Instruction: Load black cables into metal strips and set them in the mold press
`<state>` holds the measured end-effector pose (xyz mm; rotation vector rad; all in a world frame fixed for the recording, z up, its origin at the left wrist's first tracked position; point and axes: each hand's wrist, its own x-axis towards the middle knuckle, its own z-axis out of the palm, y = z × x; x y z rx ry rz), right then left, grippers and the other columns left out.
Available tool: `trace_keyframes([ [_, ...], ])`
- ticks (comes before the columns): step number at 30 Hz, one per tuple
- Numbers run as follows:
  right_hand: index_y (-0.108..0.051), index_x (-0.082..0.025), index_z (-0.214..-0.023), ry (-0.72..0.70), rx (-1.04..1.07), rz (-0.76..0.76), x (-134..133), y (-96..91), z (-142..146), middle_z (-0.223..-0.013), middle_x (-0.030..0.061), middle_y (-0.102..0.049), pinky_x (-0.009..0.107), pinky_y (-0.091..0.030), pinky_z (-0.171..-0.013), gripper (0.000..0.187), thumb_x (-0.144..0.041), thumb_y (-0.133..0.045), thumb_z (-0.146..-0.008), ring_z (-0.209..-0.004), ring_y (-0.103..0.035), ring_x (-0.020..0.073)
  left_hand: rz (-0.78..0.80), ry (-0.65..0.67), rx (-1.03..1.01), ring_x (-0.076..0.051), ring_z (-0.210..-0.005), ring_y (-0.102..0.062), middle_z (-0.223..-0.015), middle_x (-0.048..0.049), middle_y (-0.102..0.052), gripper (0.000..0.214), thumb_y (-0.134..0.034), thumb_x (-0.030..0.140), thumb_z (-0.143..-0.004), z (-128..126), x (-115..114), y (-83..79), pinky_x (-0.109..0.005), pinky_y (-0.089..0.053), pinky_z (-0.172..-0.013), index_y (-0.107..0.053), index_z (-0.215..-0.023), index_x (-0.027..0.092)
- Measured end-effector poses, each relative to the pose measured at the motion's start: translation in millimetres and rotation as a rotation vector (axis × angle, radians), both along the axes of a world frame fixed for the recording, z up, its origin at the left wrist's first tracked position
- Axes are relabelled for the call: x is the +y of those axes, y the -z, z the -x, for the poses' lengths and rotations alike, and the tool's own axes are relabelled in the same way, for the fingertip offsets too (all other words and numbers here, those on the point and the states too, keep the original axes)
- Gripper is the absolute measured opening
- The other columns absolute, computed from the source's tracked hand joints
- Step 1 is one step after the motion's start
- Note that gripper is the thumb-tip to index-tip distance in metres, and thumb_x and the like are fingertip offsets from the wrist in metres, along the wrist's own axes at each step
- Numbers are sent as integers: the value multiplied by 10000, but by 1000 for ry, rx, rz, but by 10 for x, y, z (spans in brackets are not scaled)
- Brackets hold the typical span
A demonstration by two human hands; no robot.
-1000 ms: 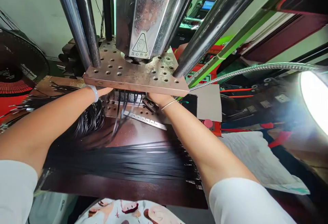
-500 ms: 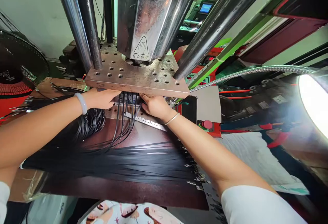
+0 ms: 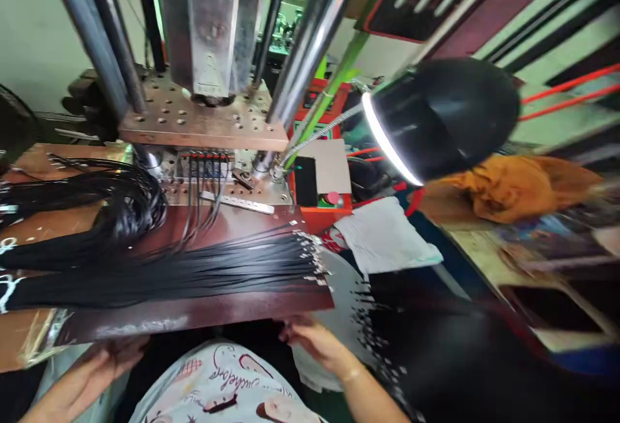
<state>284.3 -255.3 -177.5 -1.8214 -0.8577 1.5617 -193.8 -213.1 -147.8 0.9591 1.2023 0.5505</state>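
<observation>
My left hand [image 3: 104, 361] lies low at the near edge of the dark brown board [image 3: 194, 313], fingers stretched toward its underside and holding nothing. My right hand [image 3: 312, 342] is just below the board's right front corner, fingers apart and empty. A flat bundle of black cables [image 3: 184, 271] with metal terminals [image 3: 310, 261] lies across the board. Several cable ends [image 3: 203, 174] run into the die under the perforated press plate [image 3: 194, 126].
A coil of black cables [image 3: 130, 203] sits at the left. A metal strip [image 3: 237, 202] lies before the die. A lit gooseneck lamp [image 3: 436, 119] hangs at the right. A red button [image 3: 332, 198], a white cloth [image 3: 382, 236] and an orange cloth [image 3: 523, 184] lie beyond.
Both hands have pulled back from under the press plate to the near edge of the board. The cable ends stay in the die. My view has swung right.
</observation>
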Motion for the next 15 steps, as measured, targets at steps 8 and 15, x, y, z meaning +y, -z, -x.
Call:
trace_keyframes([
  [8, -606, -248, -848, 621, 534, -341, 221, 489, 829, -792, 23, -707, 344, -526, -701, 570, -627, -813, -476, -758, -643, 206, 29, -594, -203, -250, -951, -705, -892, 53, -752, 452, -775, 375, -627, -504, 405, 420, -336, -637, -704, -662, -1064, 358],
  [15, -596, -310, -974, 496, 407, -326, 0, 572, 735, -885, 8, -688, 376, -531, -721, 593, -685, -736, -537, -797, -630, 212, -14, -731, -398, -119, -652, -676, -691, 77, -703, 291, -802, 208, -609, -501, 158, 538, -164, -573, -614, -645, -853, 233],
])
